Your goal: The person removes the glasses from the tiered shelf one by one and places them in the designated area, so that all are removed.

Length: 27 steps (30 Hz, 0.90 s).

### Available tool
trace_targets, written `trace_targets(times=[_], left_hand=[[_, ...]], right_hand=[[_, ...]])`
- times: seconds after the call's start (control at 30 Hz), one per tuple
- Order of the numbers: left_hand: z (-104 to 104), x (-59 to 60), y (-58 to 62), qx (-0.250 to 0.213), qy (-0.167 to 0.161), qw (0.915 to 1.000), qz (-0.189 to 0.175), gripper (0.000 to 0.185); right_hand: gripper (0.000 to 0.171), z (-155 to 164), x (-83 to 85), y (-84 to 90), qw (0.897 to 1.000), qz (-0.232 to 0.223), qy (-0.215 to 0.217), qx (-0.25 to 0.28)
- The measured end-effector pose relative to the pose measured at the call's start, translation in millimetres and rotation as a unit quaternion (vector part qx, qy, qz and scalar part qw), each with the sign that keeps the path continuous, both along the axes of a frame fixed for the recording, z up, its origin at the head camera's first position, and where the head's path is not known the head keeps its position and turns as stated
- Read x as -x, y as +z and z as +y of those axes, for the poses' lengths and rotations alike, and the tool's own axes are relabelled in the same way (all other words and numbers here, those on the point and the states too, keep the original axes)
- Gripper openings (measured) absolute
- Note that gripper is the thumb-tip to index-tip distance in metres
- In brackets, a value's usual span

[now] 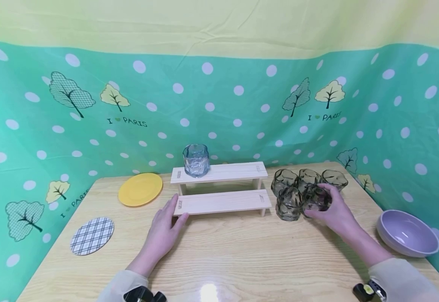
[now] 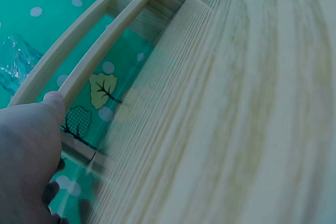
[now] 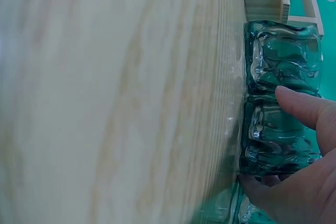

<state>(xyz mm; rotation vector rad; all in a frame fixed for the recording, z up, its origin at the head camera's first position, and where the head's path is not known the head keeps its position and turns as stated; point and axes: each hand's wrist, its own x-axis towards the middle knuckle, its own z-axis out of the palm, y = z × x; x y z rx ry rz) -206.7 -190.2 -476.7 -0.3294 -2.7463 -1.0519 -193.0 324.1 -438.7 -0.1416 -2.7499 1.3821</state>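
Observation:
A two-tier wooden shelf (image 1: 223, 202) stands at the back middle of the table. My left hand (image 1: 165, 228) holds its lower tier by the left end, the thumb at the front edge; the other fingers are partly hidden in the left wrist view. My right hand (image 1: 334, 212) grips a smoky grey glass (image 3: 275, 135) between thumb and fingers. That glass is at the front right of several similar ones, beside another grey glass (image 1: 289, 204). On the upper tier's left end sits a bluish clear glass (image 1: 196, 161).
A yellow plate (image 1: 140, 189) lies left of the shelf, and a checked round coaster (image 1: 92, 236) is nearer the left edge. To the right of my right forearm is a purple bowl (image 1: 408, 233). A patterned green cloth (image 1: 234, 105) hangs behind and around the table.

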Motion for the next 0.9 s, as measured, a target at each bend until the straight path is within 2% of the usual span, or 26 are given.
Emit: trace_targets(times=[0.3, 0.53, 0.73, 0.9], left_hand=[[-0.4, -0.3, -0.3, 0.002, 0.002, 1.0, -0.002, 0.078], [-0.6, 0.9, -1.0, 0.002, 0.001, 1.0, 0.001, 0.077], [-1.1, 0.4, -1.0, 0.0, 0.001, 1.0, 0.0, 0.078], [-1.0, 0.3, -2.0, -0.001, 0.001, 1.0, 0.005, 0.078]], right_hand=[[0.124, -1.2, -2.4, 11.7, 1.0, 0.001, 0.008, -0.019], [0.125, -1.7, -5.0, 41.1, 0.999, 0.041, 0.022, -0.027], [0.118, -17.6, -5.8, 69.3, 0.994, 0.102, 0.023, -0.015], [0.119, -42.5, -1.9, 86.1, 0.994, 0.103, 0.036, 0.006]])
